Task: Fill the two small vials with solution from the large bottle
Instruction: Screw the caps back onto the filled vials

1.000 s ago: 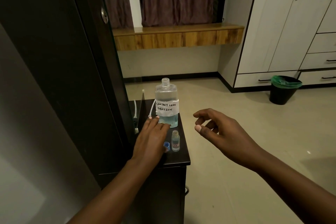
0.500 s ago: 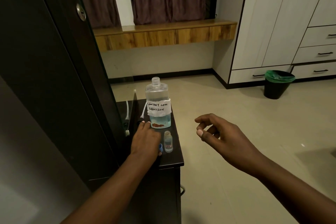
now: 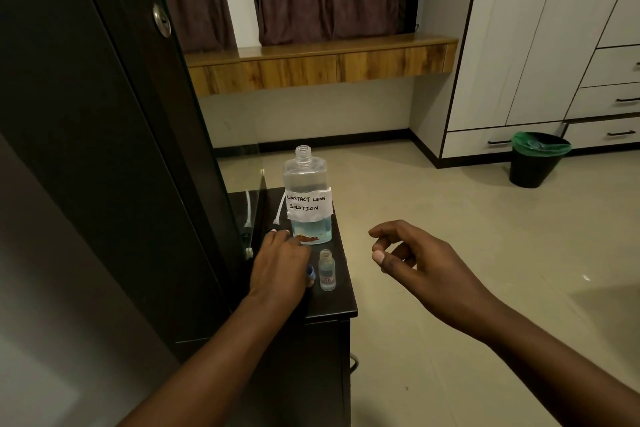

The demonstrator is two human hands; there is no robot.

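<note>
The large clear bottle (image 3: 307, 198) stands uncapped at the back of a small dark table (image 3: 341, 302). It carries a handwritten "Contact Lens Solution" label and holds pale blue liquid at the bottom. One small clear vial (image 3: 327, 270) stands open in front of it. My left hand (image 3: 280, 263) rests palm down on the table, left of the vial, with its fingertips at the bottle's base. It half covers a blue cap (image 3: 311, 273). I see no second vial. My right hand (image 3: 412, 260) hovers in the air right of the table, fingers loosely curled and holding nothing.
A tall dark cabinet door (image 3: 114, 114) rises close on the left. A white cable (image 3: 280, 210) lies behind the bottle. Tiled floor extends to the right, with a black bin (image 3: 538, 159) lined in green by the white wardrobe (image 3: 526, 45).
My left hand has drawn slightly left and back on the table, covering more of the blue cap. My right hand hovers almost where it was.
</note>
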